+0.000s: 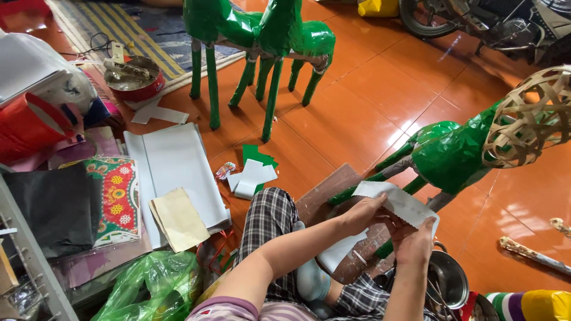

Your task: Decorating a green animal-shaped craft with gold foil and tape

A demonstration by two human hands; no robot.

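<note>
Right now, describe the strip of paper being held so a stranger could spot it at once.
Start at the half-covered green animal figure with a bare woven bamboo end, lying at the right on the orange tiled floor. Just below its legs, the left hand and right hand hold a white paper strip. Unlike the flat white sheets at left, it has a zigzag edge.

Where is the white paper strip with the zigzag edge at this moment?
In the head view, the white paper strip is right of centre, held between the left hand and the right hand, just in front of the green animal figure.
</note>
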